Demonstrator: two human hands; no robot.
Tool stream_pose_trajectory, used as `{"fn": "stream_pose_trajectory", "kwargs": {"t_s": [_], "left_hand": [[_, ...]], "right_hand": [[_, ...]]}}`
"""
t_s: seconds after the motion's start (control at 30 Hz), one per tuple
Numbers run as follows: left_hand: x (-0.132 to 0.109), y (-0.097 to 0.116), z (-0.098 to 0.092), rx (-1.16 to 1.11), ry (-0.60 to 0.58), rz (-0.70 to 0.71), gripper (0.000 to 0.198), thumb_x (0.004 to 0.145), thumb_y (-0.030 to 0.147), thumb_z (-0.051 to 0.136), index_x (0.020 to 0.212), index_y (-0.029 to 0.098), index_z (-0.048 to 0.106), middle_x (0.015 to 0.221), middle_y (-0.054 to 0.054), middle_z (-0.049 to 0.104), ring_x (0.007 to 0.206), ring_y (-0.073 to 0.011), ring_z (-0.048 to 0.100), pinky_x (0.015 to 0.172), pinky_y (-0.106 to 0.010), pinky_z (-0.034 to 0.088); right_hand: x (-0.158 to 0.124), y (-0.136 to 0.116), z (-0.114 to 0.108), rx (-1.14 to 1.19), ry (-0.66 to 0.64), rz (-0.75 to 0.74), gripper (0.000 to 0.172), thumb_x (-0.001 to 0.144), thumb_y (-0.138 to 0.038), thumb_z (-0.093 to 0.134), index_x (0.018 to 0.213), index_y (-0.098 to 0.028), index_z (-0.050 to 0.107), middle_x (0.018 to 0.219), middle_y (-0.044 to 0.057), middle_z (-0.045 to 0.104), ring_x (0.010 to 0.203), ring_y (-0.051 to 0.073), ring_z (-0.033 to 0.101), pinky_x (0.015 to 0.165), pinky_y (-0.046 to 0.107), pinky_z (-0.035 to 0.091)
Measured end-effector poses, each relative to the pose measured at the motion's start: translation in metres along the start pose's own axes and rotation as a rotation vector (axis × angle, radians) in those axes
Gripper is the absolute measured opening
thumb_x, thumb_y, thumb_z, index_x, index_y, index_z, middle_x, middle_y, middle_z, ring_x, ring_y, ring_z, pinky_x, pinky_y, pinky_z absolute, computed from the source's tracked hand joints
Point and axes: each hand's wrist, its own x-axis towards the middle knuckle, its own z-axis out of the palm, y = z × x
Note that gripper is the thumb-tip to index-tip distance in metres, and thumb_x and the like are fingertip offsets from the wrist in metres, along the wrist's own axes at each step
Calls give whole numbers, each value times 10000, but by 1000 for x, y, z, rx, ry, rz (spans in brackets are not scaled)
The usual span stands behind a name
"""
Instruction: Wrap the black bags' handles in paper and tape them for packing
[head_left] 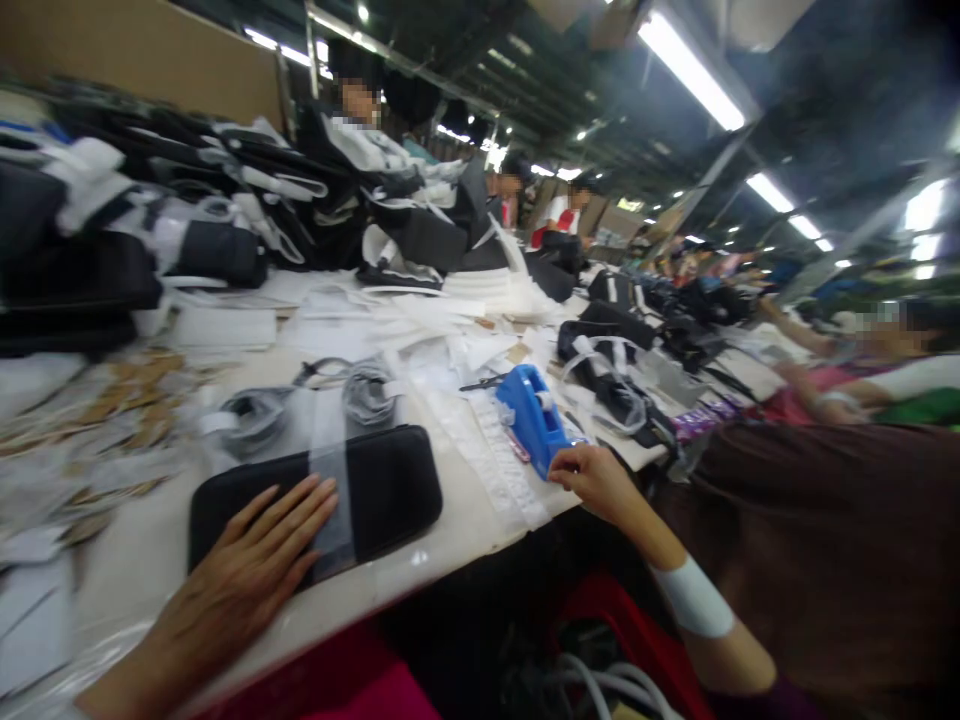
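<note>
A black zippered-looking case [394,490] lies flat near the table's front edge, with a translucent strip [328,440] running across its middle. My left hand [259,560] rests on the case, fingers stretched out, the tips touching the strip. Two coiled grey cables [371,392] in clear wrapping sit just behind the case. To the right stands a blue tape dispenser [531,415]. At its near end is my right hand [596,480], thumb and fingers pinched together beside the cutter. Whatever is between those fingertips is too small and blurred to tell.
Piles of black bags [217,250] and white packing pieces fill the table's back. Brown and clear scraps [135,410] lie at left. More black bags [611,370] stand beyond the dispenser. A co-worker [892,350] sits at right. Below the edge is a red container [622,620].
</note>
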Motion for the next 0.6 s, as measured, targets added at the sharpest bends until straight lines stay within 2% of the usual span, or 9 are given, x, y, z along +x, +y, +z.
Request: {"fn": "stream_pose_trajectory", "kwargs": {"t_s": [0.03,0.07,0.13,0.17,0.23,0.3,0.4,0.5,0.6], "left_hand": [[0,2,-4,26,-29,47,581,939,304,457,1492,231,291,1480,-43,438,1387,-204,374,1202,-378,162],[1,4,-7,37,-55,16,565,941,295,460,1483,227,313,1480,-42,439,1389,-200,369,1201,-369,162],[1,6,-12,51,-101,-4,535,944,264,455,1466,212,349,1486,-54,430,1400,-205,349,1199,-375,163],[1,7,-14,55,-115,-19,522,945,253,454,1458,211,366,1489,-57,425,1405,-206,338,1199,-382,165],[0,8,-16,61,-127,-22,504,945,240,453,1444,207,391,1488,-64,427,1409,-207,330,1197,-389,173],[-2,8,-17,61,-123,-21,483,946,237,451,1426,201,419,1482,-71,436,1408,-210,331,1195,-396,181],[-5,8,-17,51,-114,-31,452,953,248,445,1401,189,452,1473,-100,444,1402,-220,341,1188,-422,199],[-6,7,-16,26,-102,-59,435,956,253,451,1385,187,470,1446,-122,469,1389,-227,357,1181,-443,222],[-7,6,-15,11,-85,-66,426,950,242,463,1373,194,484,1424,-122,490,1380,-234,366,1171,-446,243]], "right_hand": [[5,-25,6,-146,-61,-237,98,716,-150,672,633,-195,697,612,12,627,697,171,534,698,296,322],[11,-53,14,-293,-116,-482,115,761,-157,664,659,-194,701,652,20,647,753,182,539,739,310,312],[26,-111,39,-487,-236,-875,142,810,-145,642,687,-194,693,687,21,669,787,186,543,757,325,287],[34,-139,54,-542,-303,-1028,148,817,-136,635,693,-195,690,694,21,674,788,184,548,759,328,282],[47,-187,87,-664,-433,-1242,130,816,-138,627,724,-193,700,724,37,685,798,194,567,759,338,279],[57,-219,118,-786,-510,-1343,123,819,-137,601,775,-171,711,762,71,695,774,197,586,757,345,287],[68,-241,153,-914,-538,-1386,157,837,-129,551,822,-126,707,800,118,701,749,205,617,769,356,313],[75,-246,172,-969,-526,-1424,159,847,-141,541,858,-110,696,805,131,703,771,229,642,795,375,337],[77,-250,178,-996,-525,-1444,152,842,-157,553,887,-104,688,813,136,705,794,247,656,829,396,347]]}}
